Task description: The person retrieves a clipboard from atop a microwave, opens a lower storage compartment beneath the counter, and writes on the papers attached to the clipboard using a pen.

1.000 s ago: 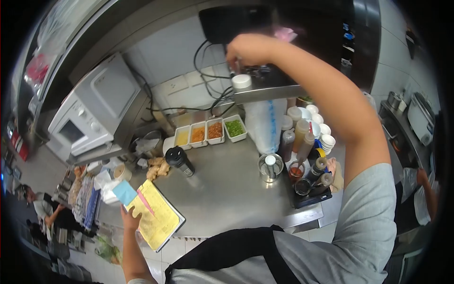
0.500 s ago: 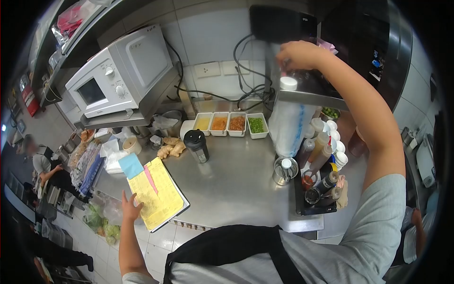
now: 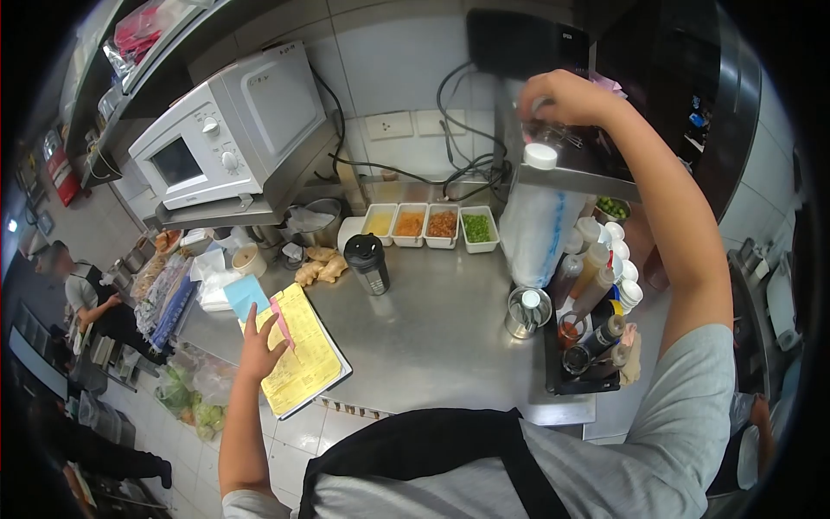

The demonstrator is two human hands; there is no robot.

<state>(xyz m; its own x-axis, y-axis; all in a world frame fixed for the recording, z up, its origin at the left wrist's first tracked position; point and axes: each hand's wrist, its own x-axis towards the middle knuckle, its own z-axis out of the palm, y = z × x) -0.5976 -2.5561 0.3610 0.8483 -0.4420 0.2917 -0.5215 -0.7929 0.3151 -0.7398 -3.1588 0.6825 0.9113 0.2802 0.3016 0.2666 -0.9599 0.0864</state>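
Note:
My left hand [image 3: 258, 349] lies over the left edge of a yellow handwritten notepad [image 3: 304, 368], fingers apart and holding nothing. A pink strip [image 3: 281, 322] and a light blue sticky note [image 3: 247, 298] are on the pad near my fingertips. Up at the right, my right hand [image 3: 560, 97] reaches over a raised metal shelf [image 3: 588, 180], with its fingers curled downward. What they grip, if anything, cannot be made out. Thin metal wire pieces [image 3: 566, 136] show just below that hand, and a white round lid [image 3: 540, 156] sits at the shelf's front edge.
A black lidded cup [image 3: 367, 264] and ginger [image 3: 322, 266] stand on the steel counter [image 3: 432, 337]. Behind are small white tubs of chopped food [image 3: 442, 225]. A bottle caddy [image 3: 592, 381] and a metal cup [image 3: 528, 324] are right; a microwave [image 3: 233, 130] is left. A person [image 3: 91, 298] stands far left.
My left hand has moved up and right, farther over the notepad toward the sticky note. My right hand stays above the shelf with its fingers curled. The view has shifted slightly.

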